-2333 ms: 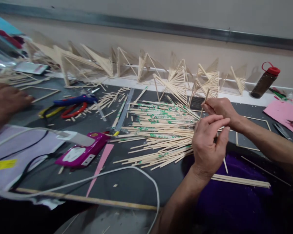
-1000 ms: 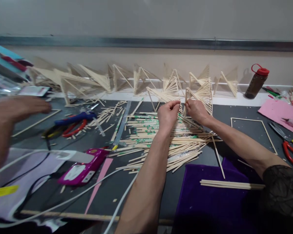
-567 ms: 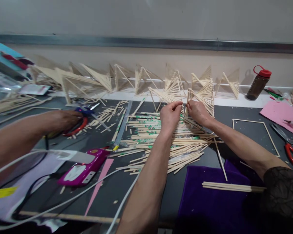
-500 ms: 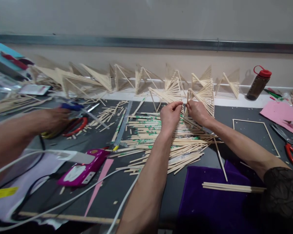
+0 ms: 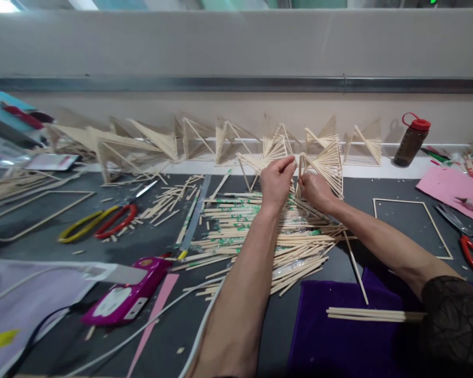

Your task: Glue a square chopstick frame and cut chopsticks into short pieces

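Note:
My left hand [image 5: 276, 184] is closed in a pinch, thumb and fingertips together. It sits in front of a fan-shaped stick model [image 5: 247, 160], and what lies between the fingertips is hidden. Close beside it, my right hand [image 5: 316, 190] is closed at the upright front edge of another twisted stick model [image 5: 331, 164], its fingers pressed against the thin post. Under both wrists lies a heap of wooden chopsticks [image 5: 295, 268], some in clear wrappers with green print.
More stick models [image 5: 195, 139] stand along the wall. Scissors [image 5: 116, 223] and a magenta power strip [image 5: 128, 291] lie left, with a white cable [image 5: 142, 328]. A bottle [image 5: 412, 140], a stick frame [image 5: 435, 226], more scissors [image 5: 467, 241] and purple cloth [image 5: 331, 346] are on the right.
Another person's arm, with a blue object in hand, has left the left side. The view has tilted up slightly. My left fingertips have risen a little relative to the right hand.

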Demonstrator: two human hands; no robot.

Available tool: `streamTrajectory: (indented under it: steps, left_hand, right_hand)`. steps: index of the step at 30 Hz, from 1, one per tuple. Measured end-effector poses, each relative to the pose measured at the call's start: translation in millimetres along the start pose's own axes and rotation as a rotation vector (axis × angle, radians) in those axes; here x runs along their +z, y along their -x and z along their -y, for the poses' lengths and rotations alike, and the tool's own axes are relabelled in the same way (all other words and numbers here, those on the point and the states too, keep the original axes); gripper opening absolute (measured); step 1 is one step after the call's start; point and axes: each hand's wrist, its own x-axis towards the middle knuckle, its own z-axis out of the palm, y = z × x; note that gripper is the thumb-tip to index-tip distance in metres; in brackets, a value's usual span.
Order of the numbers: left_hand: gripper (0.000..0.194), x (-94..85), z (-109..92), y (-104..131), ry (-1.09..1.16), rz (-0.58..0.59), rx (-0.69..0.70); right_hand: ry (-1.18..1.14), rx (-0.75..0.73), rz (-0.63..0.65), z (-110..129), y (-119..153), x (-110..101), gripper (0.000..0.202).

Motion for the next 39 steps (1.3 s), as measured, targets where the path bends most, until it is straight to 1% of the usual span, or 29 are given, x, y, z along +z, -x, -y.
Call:
streamTrajectory:
  steps: [4, 6, 11, 19, 23, 28, 34, 39]
  left_hand:
    - [0.036, 4.9, -10.8, -5.1, 0.166, 0.002, -0.043]
    - [0.033, 6.8, -15.9, -7.1, 0.207, 0.004, -0.068]
    - [0.029, 6.7, -24.0, -9.4, 0.217, 0.015, -0.058]
    - [0.030, 3.0, -28.3, -9.9, 0.178, 0.046, -0.024]
    - [0.031, 2.5, -28.0, -10.0, 0.194, 0.049, -0.035]
    - [0.034, 2.2, -22.3, -10.9, 0.191, 0.049, -0.051]
    - [0.035, 2.3, -18.1, -13.2, 0.154, 0.057, -0.040]
    - [0.033, 4.7, -15.1, -15.8, 0.124, 0.046, -0.026]
  right_hand:
    - [0.002, 0.003, 0.014, 2.9, 0.2, -4.8, 0.035]
    - [0.002, 0.000, 0.021, 3.9, 0.5, -7.3, 0.034]
    - [0.001, -0.007, 0.029, 3.5, -1.4, -9.0, 0.034]
    - [0.003, -0.006, 0.052, 1.5, -2.0, -10.5, 0.035]
    - [0.003, -0.018, 0.064, 1.0, -1.7, -11.2, 0.031]
    - [0.003, -0.031, 0.077, 0.5, -3.1, -10.9, 0.027]
    - [-0.002, -0.030, 0.075, 0.9, -7.0, -9.3, 0.031]
    - [-0.008, -0.019, 0.079, 2.0, -7.0, -11.8, 0.031]
